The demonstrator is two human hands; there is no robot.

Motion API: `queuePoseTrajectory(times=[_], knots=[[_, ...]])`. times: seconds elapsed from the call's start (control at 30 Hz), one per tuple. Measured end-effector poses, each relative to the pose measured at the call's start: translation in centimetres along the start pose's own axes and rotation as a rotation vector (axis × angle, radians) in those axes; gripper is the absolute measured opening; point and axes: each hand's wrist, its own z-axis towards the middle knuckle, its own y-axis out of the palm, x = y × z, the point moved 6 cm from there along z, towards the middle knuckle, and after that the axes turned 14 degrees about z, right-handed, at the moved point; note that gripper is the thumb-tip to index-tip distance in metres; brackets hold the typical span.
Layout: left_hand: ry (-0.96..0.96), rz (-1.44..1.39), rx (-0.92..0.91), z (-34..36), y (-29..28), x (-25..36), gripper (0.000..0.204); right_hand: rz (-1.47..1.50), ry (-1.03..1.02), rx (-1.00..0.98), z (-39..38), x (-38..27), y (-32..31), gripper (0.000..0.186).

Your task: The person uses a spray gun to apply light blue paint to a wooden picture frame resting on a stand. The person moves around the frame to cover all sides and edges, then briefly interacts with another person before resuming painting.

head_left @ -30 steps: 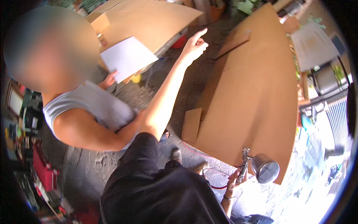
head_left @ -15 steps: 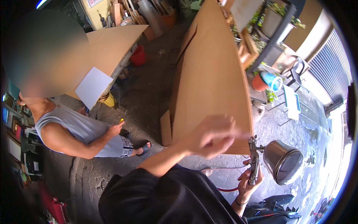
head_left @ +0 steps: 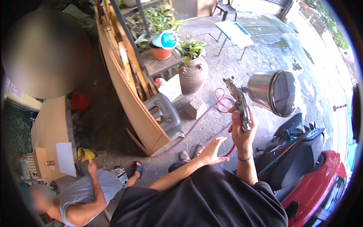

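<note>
In my right hand point(head_left: 244, 132) is a metal spray gun point(head_left: 239, 100), held up with my fingers wrapped round its handle. A large silver paint cup point(head_left: 262, 87) with a dark end is joined to the gun and sticks out to the right. My left hand point(head_left: 211, 153) hovers before my body with its fingers stretched out and nothing in them, below and left of the gun. Near my right wrist a red air hose point(head_left: 231, 150) comes down; more of it lies coiled on the floor.
A tall brown board point(head_left: 128, 96) leans left of me, beside a grey plastic case point(head_left: 163, 112) and a stone block point(head_left: 196, 107). Beyond stands a potted plant point(head_left: 193, 73). A motorcycle point(head_left: 297, 151) and a red car point(head_left: 321, 185) are at right. A co-worker point(head_left: 89, 189) stands by a table at left.
My view has swung to the right, bringing the motorcycle and car into sight. My left hand has come down from near the gun's top and opened. The spray gun stays in my right hand.
</note>
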Motion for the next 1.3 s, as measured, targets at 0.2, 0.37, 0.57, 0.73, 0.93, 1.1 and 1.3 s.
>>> queuePoseTrajectory(times=[0.2,0.37,0.57,0.73,0.93,1.1,1.3], knots=[[-0.202,-0.321,-0.753,1.9,11.3,-3.8,0.044,0.005,-0.017,0.206,3.4,0.8,-7.3,0.018],[-0.361,-0.069,-0.643,2.5,16.3,-13.8,0.036,-0.048,-0.083,0.22,9.5,4.6,-14.4,0.023],[-0.692,0.286,-0.426,5.7,20.2,-24.1,0.041,0.034,0.073,0.333,19.7,13.9,-29.6,0.023],[-0.993,0.492,-0.512,13.8,24.5,-24.8,0.046,-0.183,-0.024,0.302,27.2,19.5,-43.3,0.021],[-0.961,0.553,-0.507,26.4,29.6,-24.4,0.05,-0.078,0.038,0.305,37.0,23.7,-51.5,0.031],[-0.965,0.479,-0.605,36.4,35.3,-25.8,0.054,-0.147,0.042,0.311,44.6,28.9,-59.4,0.031],[-1.041,0.399,-0.687,47.6,42.5,-30.2,0.042,-0.194,-0.003,0.243,58.6,37.3,-65.0,0.033]])
